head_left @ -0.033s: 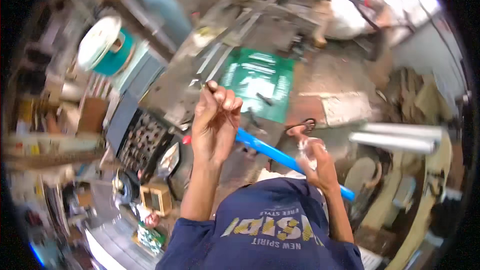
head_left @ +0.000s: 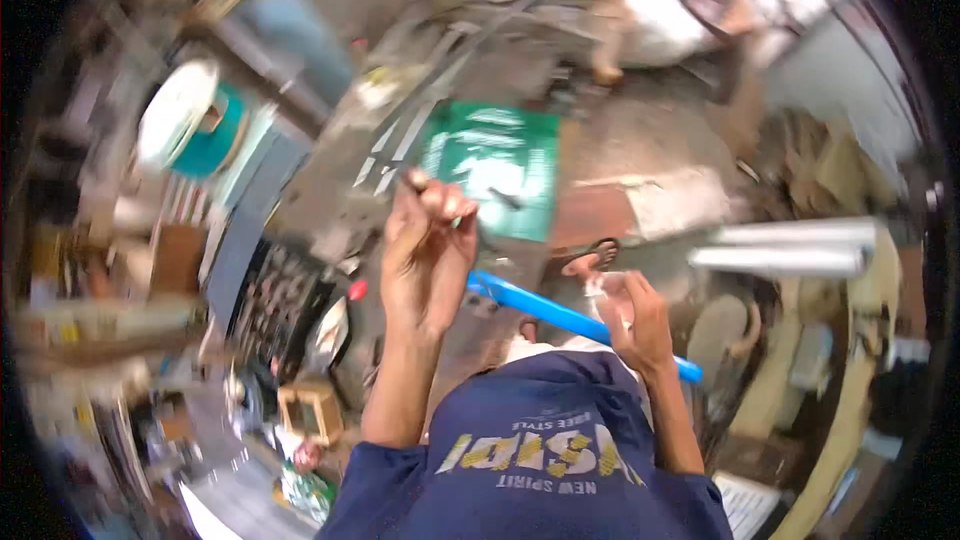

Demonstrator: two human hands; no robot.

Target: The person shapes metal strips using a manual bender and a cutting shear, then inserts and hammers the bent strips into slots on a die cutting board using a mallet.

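Note:
My left hand (head_left: 430, 250) is raised in the middle, its fingertips pinched together. Whatever sits between them is too small and blurred to name. To the right, my right hand (head_left: 640, 320) curls around a crumpled bit of whitish, see-through plastic (head_left: 596, 286), partly hidden by the fingers. A long blue bar (head_left: 545, 313) slants across in front of my lap, passing behind my right hand. Beyond my left hand, a green printed sheet (head_left: 540, 170) lies on the ground with a small dark piece (head_left: 505, 197) on it.
Metal strips (head_left: 408, 135) lie left of the sheet. A white-and-teal bucket (head_left: 215, 140) stands at the left, above a dark tray of small parts (head_left: 275, 305). Pale tubes (head_left: 780, 260) lie at the right, near a sandalled foot (head_left: 590, 262). A small wooden box (head_left: 310, 410) is lower left.
The surroundings have shifted left in view. My right hand has turned slightly and lifted, with the plastic now at its fingertips' left side. My left hand keeps its pinch.

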